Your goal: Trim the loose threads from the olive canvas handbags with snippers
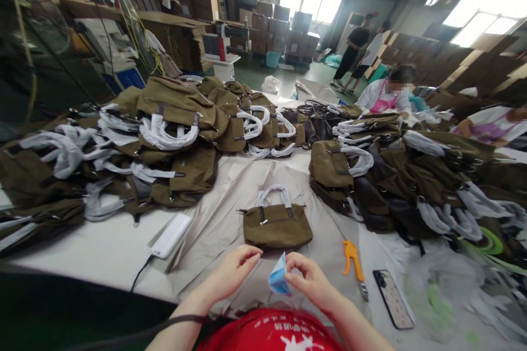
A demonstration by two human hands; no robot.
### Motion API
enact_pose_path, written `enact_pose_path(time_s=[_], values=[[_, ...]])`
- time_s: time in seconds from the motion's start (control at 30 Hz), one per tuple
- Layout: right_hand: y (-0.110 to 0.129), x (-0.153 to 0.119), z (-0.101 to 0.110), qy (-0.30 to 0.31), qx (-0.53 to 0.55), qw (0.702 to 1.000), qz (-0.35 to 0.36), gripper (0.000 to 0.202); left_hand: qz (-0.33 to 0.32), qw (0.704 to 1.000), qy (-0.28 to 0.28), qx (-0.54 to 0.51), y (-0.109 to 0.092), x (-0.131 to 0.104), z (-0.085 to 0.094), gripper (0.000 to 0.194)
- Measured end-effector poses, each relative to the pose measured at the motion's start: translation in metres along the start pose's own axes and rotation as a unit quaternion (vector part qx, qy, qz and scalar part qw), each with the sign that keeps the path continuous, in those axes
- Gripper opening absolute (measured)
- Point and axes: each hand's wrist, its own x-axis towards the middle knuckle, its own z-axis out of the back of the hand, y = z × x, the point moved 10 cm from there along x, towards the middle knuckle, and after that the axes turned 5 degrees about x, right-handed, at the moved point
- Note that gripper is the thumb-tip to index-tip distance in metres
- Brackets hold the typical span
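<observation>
In front of me an olive-green handbag [278, 225] stands on the covered table, its two handles wrapped in white paper. My right hand [308, 277] pinches a small, light-blue folded packet [279, 275] between thumb and fingers, just below the bag's front edge. To its left, my left hand [234, 271] has its fingers stretched out near the bag's lower left corner. It holds nothing that I can see. What the packet contains cannot be made out.
Piles of similar bags [173, 104] rise on the left, with more bags [395, 170] on the right. A white power bank [172, 235] with a cable lies left. An orange-handled air blow gun [353, 263] and a phone [393, 299] lie right. Two co-workers [387, 96] sit beyond.
</observation>
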Motion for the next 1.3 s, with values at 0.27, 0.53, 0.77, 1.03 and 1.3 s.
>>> enact_pose_path(time_s=[0.27, 0.53, 0.77, 1.03, 1.3], values=[[0.062, -0.016, -0.01, -0.011, -0.005, 0.999, 0.033, 0.035, -0.159, 0.984, -0.049, 0.057, -0.093, -0.025, 0.004, 0.025], [0.093, -0.031, -0.009, -0.002, -0.14, 0.986, 0.087, 0.018, -0.234, 0.953, -0.066, 0.183, -0.124, -0.038, -0.004, 0.013], [0.116, -0.039, -0.014, 0.027, -0.196, 0.969, 0.15, 0.011, -0.194, 0.975, -0.1, 0.051, -0.11, -0.031, 0.004, 0.017], [0.147, -0.061, -0.014, -0.073, -0.393, 0.85, 0.344, 0.015, -0.219, 0.966, -0.094, -0.098, -0.116, -0.043, 0.02, 0.019], [0.161, -0.098, -0.029, -0.1, -0.477, 0.746, 0.454, 0.028, -0.404, 0.875, -0.196, 0.178, -0.168, -0.111, 0.028, 0.028]])
